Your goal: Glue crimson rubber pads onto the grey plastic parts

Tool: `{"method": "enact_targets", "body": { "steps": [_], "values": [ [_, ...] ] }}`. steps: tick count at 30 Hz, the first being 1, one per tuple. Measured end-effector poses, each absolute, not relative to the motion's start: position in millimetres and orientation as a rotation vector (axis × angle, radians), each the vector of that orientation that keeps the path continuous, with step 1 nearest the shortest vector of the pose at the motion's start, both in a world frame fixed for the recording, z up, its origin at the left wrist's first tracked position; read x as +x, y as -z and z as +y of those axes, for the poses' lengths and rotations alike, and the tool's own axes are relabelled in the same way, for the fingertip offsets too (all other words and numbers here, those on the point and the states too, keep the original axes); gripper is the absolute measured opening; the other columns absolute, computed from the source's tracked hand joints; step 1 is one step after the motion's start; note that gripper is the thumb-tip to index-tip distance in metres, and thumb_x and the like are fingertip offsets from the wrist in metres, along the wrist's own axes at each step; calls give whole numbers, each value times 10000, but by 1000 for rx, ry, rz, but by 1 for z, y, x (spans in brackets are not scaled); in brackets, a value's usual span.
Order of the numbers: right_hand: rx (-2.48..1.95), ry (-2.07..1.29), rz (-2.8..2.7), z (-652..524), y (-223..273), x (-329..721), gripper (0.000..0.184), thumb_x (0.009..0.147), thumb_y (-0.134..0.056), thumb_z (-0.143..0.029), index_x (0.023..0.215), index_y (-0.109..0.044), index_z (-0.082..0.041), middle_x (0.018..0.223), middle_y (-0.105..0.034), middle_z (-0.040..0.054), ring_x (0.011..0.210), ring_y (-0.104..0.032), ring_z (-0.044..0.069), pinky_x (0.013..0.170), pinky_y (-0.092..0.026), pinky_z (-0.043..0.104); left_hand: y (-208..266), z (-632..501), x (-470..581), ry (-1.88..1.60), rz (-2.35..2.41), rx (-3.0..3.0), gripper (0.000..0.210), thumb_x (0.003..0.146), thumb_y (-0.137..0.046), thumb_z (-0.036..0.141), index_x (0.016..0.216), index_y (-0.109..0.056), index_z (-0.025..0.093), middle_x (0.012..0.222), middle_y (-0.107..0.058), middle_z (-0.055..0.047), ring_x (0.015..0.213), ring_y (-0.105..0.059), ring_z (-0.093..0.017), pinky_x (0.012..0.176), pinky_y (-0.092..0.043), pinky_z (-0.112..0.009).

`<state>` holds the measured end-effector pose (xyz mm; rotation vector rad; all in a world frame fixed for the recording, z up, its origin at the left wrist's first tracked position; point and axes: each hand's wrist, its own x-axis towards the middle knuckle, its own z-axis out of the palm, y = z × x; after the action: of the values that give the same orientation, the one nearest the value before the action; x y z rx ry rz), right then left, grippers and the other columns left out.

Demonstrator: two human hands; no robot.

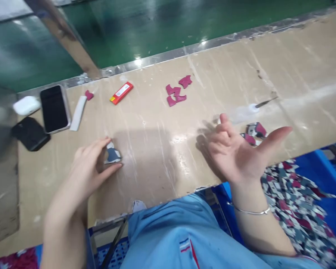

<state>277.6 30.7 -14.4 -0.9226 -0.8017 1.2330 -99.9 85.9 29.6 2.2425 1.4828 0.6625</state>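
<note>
1. By the left hand, a grey piece is pinched between thumb and fingertips, over the left half of the tabletop, in from the near edge.
2. The right hand is held palm up near the near edge, its thumb stretched wide and its fingers partly curled.
3. Patterned pieces are partly hidden behind the right thumb.
4. A pointed tool is seen just beyond the right hand; whether its pale handle is touched cannot be told.
5. Crimson pieces are grouped toward the middle of the far edge.
6. Left of these, a red packet is set aslant.
7. Toward the far left corner are placed a white strip, touched by a crimson scrap, a phone, a white case and a black item.
8. Below the near edge, at the right, a blue bin is heaped with more patterned pieces.
</note>
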Motion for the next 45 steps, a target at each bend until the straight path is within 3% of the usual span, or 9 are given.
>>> {"method": "enact_targets", "body": {
  "steps": [3, 6, 9, 13, 20, 25, 31, 37, 45],
  "values": [
    [-998, -1263, -778, 53, -4, 275, 830, 1019, -179, -701, 802, -746, -135, 1009, -812, -11, 876, -737, 83, 396, -252, 245, -29, 83, -99, -575, 1536, 2272, 486, 806, -829, 514, 1219, -745, 272, 1163, -763, -126, 1105, -682, -390, 979, -525, -517],
    [-1157, -1295, -800, 62, -16, 276, 872, 892, 260, -285, 620, -529, -36, 718, -635, -122, 728, -634, -46, 467, -132, 384, -34, 78, -89, -552, 1490, 2249, 528, 787, -838, 458, 1257, -721, 249, 1164, -744, -120, 1127, -681, -373, 961, -561, -503],
    [-1005, -1302, -777, 60, -9, 275, 671, 1070, -232, -527, 683, -651, -174, 548, -435, -97, 449, -427, -16, 396, -131, 290, -43, 67, -73, -555, 1393, 2254, 484, 833, -789, 341, 1297, -689, 248, 1193, -709, -95, 1075, -690, -295, 945, -584, -445],
    [-875, -1327, -713, 46, 4, 254, 387, 885, -708, -663, 827, -734, -281, 570, -400, -61, 467, -288, 102, 391, -283, 300, -47, 46, -47, -767, 1171, 2164, 580, 791, -734, 120, 1335, -608, 280, 1216, -677, -66, 940, -688, -189, 822, -606, -315],
    [-874, -1280, -856, 25, -7, 203, 346, 865, -777, -639, 978, -744, -314, 684, -599, -22, 489, -475, 154, 456, -404, 336, -26, 21, -10, -1005, 946, 1721, 546, 813, -710, 17, 1239, -514, 298, 1487, -587, -126, 1113, -768, -223, 890, -628, -329],
    [-925, -1134, -1016, 26, -1, 198, 366, 898, -722, -659, 1003, -697, -309, 720, -663, 18, 494, -560, 201, 431, -431, 368, -24, 17, -4, -951, 1105, 2018, 626, 761, -751, 70, 1323, -586, 291, 1390, -708, -106, 1299, -678, -311, 1075, -539, -465],
    [-985, -1102, -955, 23, 9, 195, 377, 892, -736, -656, 1001, -691, -297, 743, -639, -3, 543, -592, 186, 478, -498, 341, -15, 10, -3, -934, 1201, 1587, 446, 799, -695, 20, 1155, -581, 263, 1506, -590, -128, 1179, -734, -236, 831, -618, -291],
    [-1203, -747, -1103, 9, 22, 197, 398, 866, -777, -651, 1021, -726, -288, 972, -678, 38, 855, -678, 227, 735, -545, 381, -10, 13, 1, -959, 1167, 1351, 349, 847, -675, 20, 992, -451, 244, 1468, -565, -115, 1004, -788, -146, 873, -642, -267],
    [-1240, -547, -1351, 11, 15, 192, 330, 920, -734, -608, 1036, -730, -300, 889, -692, 59, 755, -714, 241, 626, -621, 408, -15, 17, 1, -895, 1141, 1265, 358, 849, -667, -6, 975, -442, 242, 1517, -601, -107, 1047, -783, -135, 927, -645, -251]
  ]
}}
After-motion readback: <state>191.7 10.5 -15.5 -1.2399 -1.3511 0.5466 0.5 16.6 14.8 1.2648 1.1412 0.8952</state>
